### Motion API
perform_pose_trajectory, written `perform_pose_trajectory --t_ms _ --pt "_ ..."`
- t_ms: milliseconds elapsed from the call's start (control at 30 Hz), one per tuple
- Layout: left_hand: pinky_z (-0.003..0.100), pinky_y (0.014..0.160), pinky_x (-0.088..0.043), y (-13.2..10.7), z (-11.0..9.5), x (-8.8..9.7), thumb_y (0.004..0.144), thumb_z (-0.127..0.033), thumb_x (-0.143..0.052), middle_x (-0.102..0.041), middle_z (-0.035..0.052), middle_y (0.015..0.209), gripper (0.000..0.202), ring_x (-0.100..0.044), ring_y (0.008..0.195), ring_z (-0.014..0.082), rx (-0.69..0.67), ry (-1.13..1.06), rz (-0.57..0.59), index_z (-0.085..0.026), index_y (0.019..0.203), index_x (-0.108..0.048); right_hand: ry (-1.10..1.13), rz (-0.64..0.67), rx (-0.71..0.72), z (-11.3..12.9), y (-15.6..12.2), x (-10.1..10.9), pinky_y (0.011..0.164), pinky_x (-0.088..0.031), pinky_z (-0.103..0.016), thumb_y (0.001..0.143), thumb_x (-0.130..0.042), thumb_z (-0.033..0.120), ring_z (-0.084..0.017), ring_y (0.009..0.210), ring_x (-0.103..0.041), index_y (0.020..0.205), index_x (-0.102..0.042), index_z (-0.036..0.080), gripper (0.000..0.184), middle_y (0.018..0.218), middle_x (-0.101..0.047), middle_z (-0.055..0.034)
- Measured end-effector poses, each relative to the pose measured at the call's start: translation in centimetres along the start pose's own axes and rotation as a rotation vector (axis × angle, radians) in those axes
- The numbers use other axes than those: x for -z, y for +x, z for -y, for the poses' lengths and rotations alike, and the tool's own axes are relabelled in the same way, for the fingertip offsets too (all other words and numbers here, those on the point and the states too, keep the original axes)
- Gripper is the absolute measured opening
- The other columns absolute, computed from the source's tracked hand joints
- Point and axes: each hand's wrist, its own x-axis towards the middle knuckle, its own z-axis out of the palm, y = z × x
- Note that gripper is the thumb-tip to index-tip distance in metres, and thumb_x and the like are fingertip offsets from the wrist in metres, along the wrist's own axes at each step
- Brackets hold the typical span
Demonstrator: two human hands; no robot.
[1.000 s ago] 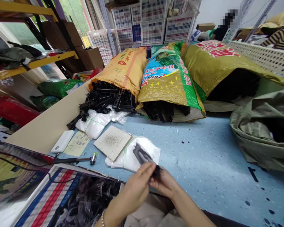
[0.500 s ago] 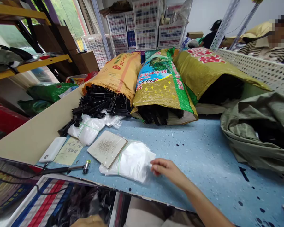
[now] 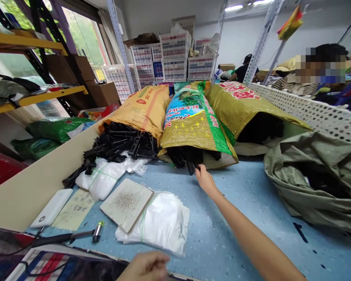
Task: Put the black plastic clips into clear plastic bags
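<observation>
My right hand [image 3: 204, 180] stretches across the blue table [image 3: 240, 218] to the mouth of the green and yellow sack [image 3: 193, 121]. Its fingers close on one of the black plastic parts [image 3: 186, 157] poking out of that sack. My left hand [image 3: 148, 266] sits at the bottom edge of the view, just below a stack of white plastic bags [image 3: 160, 222]. Its fingers are curled and blurred, and I cannot make out anything in them.
An orange sack [image 3: 140, 111] spills black parts [image 3: 117, 142] at the left. A yellow-green sack [image 3: 245, 107] and an olive one [image 3: 316, 175] lie to the right. A card [image 3: 127, 203], a white power bank [image 3: 51, 208] and a small hammer [image 3: 76, 236] lie nearby. A person [image 3: 324, 66] is behind the white perforated panel [image 3: 310, 111].
My right hand left the edge of the white bags and reached forward to the middle sack's black parts. My left hand came back into view at the bottom. The black part held earlier is gone.
</observation>
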Motion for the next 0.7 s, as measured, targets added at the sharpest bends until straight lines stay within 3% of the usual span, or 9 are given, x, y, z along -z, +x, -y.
perform_pose_trajectory --t_ms 33,100,167,233,300,400,500,600,700 --pt "0.033 0.078 -0.047 1.6 -1.1 -1.1 0.069 -0.05 -0.07 -0.067 0.0091 0.096 0.051 -0.062 0.084 0.0214 -0.049 -0.106 -0.039 -0.019 0.109 -0.064 -0.012 -0.006 0.019 -0.4 -2.0 -0.2 0.075 -0.045 -0.036 0.095 -0.035 0.031 -0.028 0.091 -0.063 0.128 -0.041 0.015 0.037 0.103 -0.066 -0.0152" --pt "0.032 0.086 -0.045 5.1 -3.5 -3.5 0.068 -0.051 -0.071 -0.056 0.015 0.122 0.068 -0.058 0.104 0.0235 -0.159 -0.288 -0.253 -0.018 0.125 -0.052 -0.035 -0.029 0.086 -1.1 -7.0 -0.7 0.078 -0.045 -0.038 0.095 -0.034 0.032 -0.028 0.097 -0.061 0.131 -0.04 0.017 0.039 0.111 -0.063 -0.0146" --pt "0.03 0.088 -0.045 8.2 -5.4 -5.8 0.067 -0.05 -0.074 -0.044 0.0163 0.136 0.084 -0.054 0.113 0.0239 -0.241 -0.412 -0.381 -0.021 0.136 -0.036 -0.079 -0.102 0.326 -1.8 -12.1 -0.8 0.078 -0.045 -0.041 0.095 -0.034 0.033 -0.029 0.093 -0.059 0.13 -0.042 0.017 0.04 0.102 -0.064 -0.0142" --pt "0.028 0.084 -0.047 10.1 -6.4 -7.8 0.068 -0.047 -0.074 -0.053 0.0133 0.125 0.079 -0.058 0.103 0.0213 -0.243 -0.48 -0.409 -0.021 0.133 -0.036 -0.039 -0.054 0.521 -2.4 -16.0 -0.1 0.075 -0.046 -0.04 0.094 -0.038 0.035 -0.027 0.087 -0.057 0.133 -0.041 0.019 0.042 0.096 -0.063 -0.0116" --pt "0.026 0.074 -0.049 10.5 -6.6 -9.3 0.07 -0.045 -0.071 -0.061 0.007 0.101 0.06 -0.061 0.084 0.0172 -0.203 -0.528 -0.329 -0.019 0.119 -0.048 0.088 0.046 0.629 -2.9 -17.8 1.6 0.073 -0.047 -0.037 0.095 -0.036 0.037 -0.023 0.084 -0.056 0.133 -0.041 0.02 0.041 0.094 -0.062 -0.0087" --pt "0.025 0.063 -0.049 9.2 -6.0 -10.8 0.069 -0.044 -0.068 -0.06 0.0035 0.086 0.042 -0.058 0.068 0.0141 -0.175 -0.597 -0.08 -0.017 0.1 -0.056 0.204 -0.031 0.548 -3.7 -16.8 4.5 0.071 -0.046 -0.034 0.098 -0.029 0.036 -0.02 0.08 -0.054 0.122 -0.046 0.02 0.034 0.087 -0.059 -0.006" --pt "0.025 0.056 -0.049 7.5 -5.6 -12.0 0.067 -0.043 -0.067 -0.059 0.0036 0.083 0.045 -0.057 0.065 0.0138 -0.157 -0.651 0.072 -0.017 0.102 -0.055 0.079 -0.128 0.516 -4.4 -14.0 5.9 0.071 -0.043 -0.036 0.096 -0.034 0.042 -0.021 0.079 -0.051 0.1 -0.054 0.018 0.032 0.083 -0.057 -0.0074" --pt "0.023 0.053 -0.046 6.8 -5.7 -13.2 0.072 -0.044 -0.064 -0.057 0.0006 0.077 0.045 -0.053 0.058 0.0108 -0.142 -0.615 0.084 -0.018 0.107 -0.051 0.086 -0.045 0.504 -4.8 -12.4 5.2 0.071 -0.04 -0.035 0.094 -0.033 0.048 -0.021 0.075 -0.049 0.079 -0.054 0.021 0.038 0.075 -0.055 -0.0062" --pt "0.022 0.053 -0.044 6.9 -6.0 -13.7 0.073 -0.042 -0.064 -0.055 -0.0015 0.075 0.043 -0.051 0.057 0.0095 -0.174 -0.497 0.016 -0.018 0.106 -0.051 0.238 0.027 0.32 -5.1 -12.5 3.9 0.063 -0.04 -0.029 0.097 -0.024 0.048 -0.017 0.064 -0.048 0.07 -0.048 0.022 0.044 0.065 -0.05 -0.0016"
